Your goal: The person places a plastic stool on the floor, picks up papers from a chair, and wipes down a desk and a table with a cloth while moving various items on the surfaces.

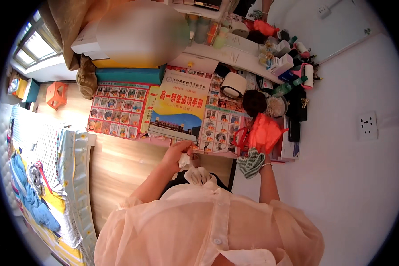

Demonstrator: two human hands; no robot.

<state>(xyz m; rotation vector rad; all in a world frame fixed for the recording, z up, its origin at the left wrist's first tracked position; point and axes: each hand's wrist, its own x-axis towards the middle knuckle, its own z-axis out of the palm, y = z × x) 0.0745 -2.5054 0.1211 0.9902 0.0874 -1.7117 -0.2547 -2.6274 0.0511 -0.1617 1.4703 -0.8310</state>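
Observation:
My left hand (176, 154) is closed at the front edge of the desk, just below a booklet (177, 104) with a yellow and blue cover. A small white crumpled piece (184, 160), like tissue, shows in its fingers. My right hand (267, 160) is at the desk's right front corner, closed around a green-and-white striped cloth (251, 163) that covers most of its fingers. A red plastic bag (266, 133) stands right behind the cloth; whether my fingers also touch the bag is hidden.
Along the desk's right side crowd a dark brown bun-shaped item (254, 103), a white roll-like container (233, 85), bottles (281, 90) and boxes. Picture-printed sheets (118, 108) cover the desktop. Left are a bed (48, 177) and an orange stool (56, 95); a mirror (337, 26) hangs at right.

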